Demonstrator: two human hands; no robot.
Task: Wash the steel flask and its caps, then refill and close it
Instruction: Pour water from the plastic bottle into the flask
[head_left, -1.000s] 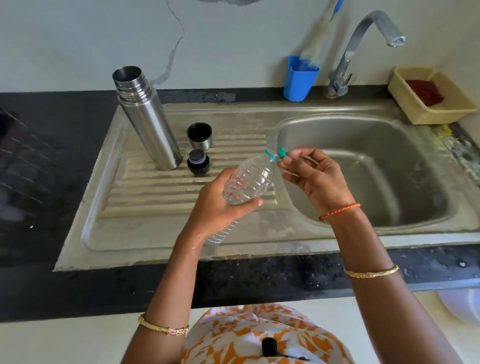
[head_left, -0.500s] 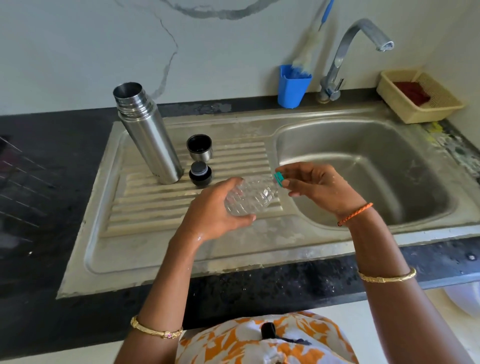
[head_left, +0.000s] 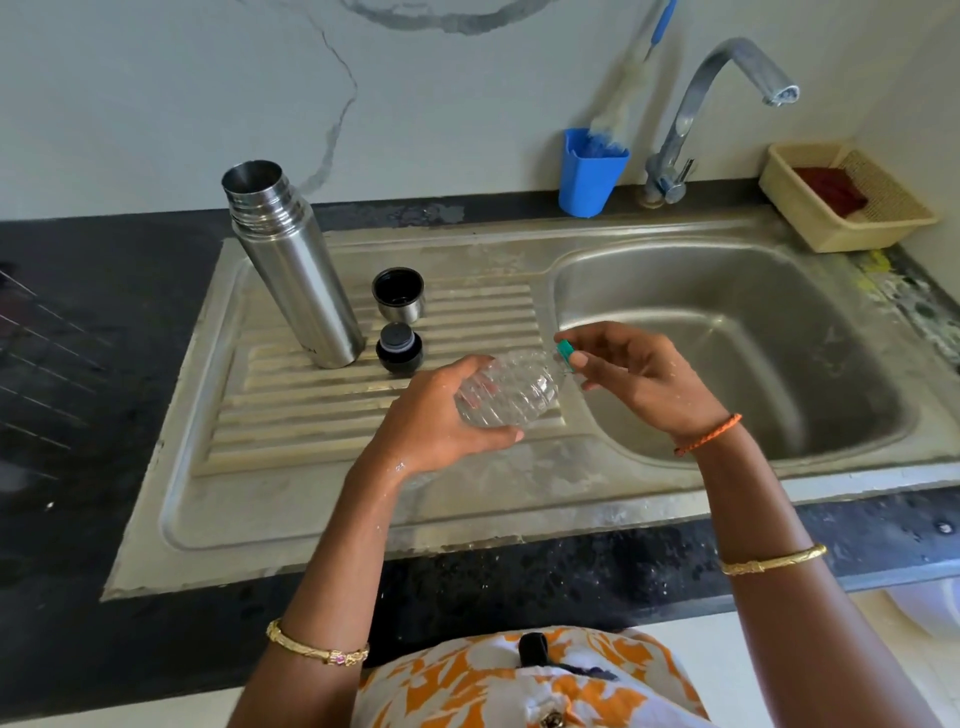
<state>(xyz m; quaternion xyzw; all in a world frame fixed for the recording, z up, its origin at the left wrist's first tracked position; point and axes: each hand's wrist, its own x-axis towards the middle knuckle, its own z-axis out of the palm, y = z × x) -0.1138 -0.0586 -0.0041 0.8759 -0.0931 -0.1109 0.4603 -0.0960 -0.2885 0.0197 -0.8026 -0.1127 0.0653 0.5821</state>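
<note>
The steel flask (head_left: 296, 265) stands upright and uncapped on the ribbed drainboard (head_left: 322, 431). Right of it sit its steel cup cap (head_left: 398, 294), mouth up, and its black inner stopper (head_left: 399, 347). My left hand (head_left: 441, 421) grips a clear ribbed plastic bottle (head_left: 509, 396), held almost level over the drainboard's right end. My right hand (head_left: 639, 379) pinches the bottle's teal cap (head_left: 565, 354) at the neck. Whether the cap is on the neck or off it, I cannot tell.
The steel sink basin (head_left: 727, 332) lies to the right, under a curved tap (head_left: 717, 104) that is not running. A blue cup (head_left: 592, 174) with a bottle brush stands by the wall. A beige basket (head_left: 847, 208) holding a red cloth sits at the back right. Black counter (head_left: 104, 338) surrounds the sink.
Both hands brought the plastic bottle a little lower and closer to level. My right fingers have closed in over the teal cap. The flask and its caps have not moved.
</note>
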